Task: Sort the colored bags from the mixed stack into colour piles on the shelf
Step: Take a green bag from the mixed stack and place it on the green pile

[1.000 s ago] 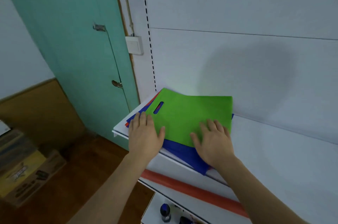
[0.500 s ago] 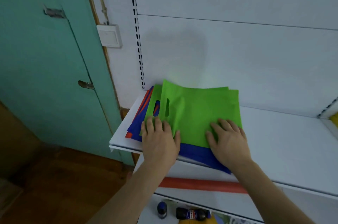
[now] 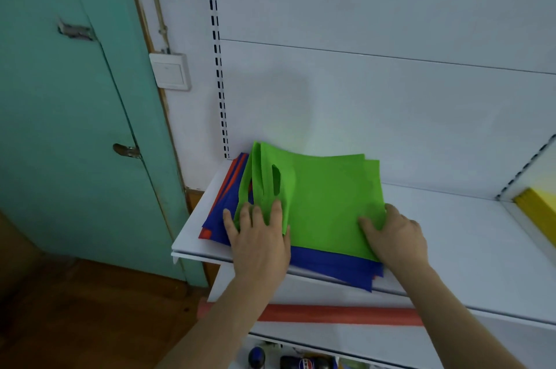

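**On the shelf's left end: separating the top green bag**

On the shelf (image 3: 451,233), the mixed stack (image 3: 331,263) lies at the left end, with green bags (image 3: 331,203) over blue and red ones. The step in hand appears to be peeling off the green bags. The left hand (image 3: 258,239) pinches their raised handle edge, fingers curled into the fabric. The right hand (image 3: 394,236) grips their right edge, fingertips tucked under. Next move: lift clear and start a green pile on bare shelf to the right.
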The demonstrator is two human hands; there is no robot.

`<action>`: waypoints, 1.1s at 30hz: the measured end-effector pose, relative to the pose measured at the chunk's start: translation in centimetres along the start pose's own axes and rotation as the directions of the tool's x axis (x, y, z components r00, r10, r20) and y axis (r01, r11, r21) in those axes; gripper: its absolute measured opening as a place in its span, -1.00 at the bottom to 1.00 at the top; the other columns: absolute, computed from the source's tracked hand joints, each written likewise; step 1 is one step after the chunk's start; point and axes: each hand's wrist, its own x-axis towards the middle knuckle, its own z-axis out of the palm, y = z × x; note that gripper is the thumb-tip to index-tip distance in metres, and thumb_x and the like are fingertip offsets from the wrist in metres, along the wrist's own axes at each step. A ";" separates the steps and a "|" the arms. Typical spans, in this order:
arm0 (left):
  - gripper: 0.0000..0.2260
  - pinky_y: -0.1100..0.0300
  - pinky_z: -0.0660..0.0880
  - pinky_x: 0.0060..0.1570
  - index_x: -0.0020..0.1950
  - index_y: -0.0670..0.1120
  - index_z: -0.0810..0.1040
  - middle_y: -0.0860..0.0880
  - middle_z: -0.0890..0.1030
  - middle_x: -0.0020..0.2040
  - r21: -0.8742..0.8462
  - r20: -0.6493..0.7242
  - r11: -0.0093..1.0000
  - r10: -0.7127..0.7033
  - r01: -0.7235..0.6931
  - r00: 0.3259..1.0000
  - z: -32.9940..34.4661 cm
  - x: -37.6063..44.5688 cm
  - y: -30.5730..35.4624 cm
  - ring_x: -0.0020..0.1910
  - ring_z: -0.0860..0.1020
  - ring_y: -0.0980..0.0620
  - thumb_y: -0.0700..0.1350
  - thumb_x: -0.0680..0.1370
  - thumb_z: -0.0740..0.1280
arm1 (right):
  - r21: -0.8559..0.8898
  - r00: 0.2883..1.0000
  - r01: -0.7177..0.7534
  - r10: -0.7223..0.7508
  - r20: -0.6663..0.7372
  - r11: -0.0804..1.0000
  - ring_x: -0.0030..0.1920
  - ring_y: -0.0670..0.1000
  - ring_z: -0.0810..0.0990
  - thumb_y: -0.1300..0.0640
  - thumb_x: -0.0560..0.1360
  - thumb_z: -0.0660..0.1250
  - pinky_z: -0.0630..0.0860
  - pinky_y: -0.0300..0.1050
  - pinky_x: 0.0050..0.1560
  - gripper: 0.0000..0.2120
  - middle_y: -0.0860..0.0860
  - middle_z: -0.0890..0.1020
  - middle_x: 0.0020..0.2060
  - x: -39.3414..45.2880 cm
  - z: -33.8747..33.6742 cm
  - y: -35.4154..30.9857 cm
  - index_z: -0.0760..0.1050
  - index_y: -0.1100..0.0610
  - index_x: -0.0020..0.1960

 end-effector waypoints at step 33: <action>-0.37 -0.05 0.47 0.34 0.42 -0.07 0.49 -0.07 0.52 0.38 -0.238 -0.103 0.961 0.118 -0.140 0.988 -0.1 0.5 -0.2 0.42 0.41 -0.11 0.39 0.62 0.09 | 0.427 0.972 0.097 0.007 -0.235 0.899 -0.06 0.14 0.52 0.17 0.49 0.44 0.40 -0.04 -0.05 -0.53 -0.06 0.57 -0.10 2.5 -3.4 3.8 0.47 0.01 0.38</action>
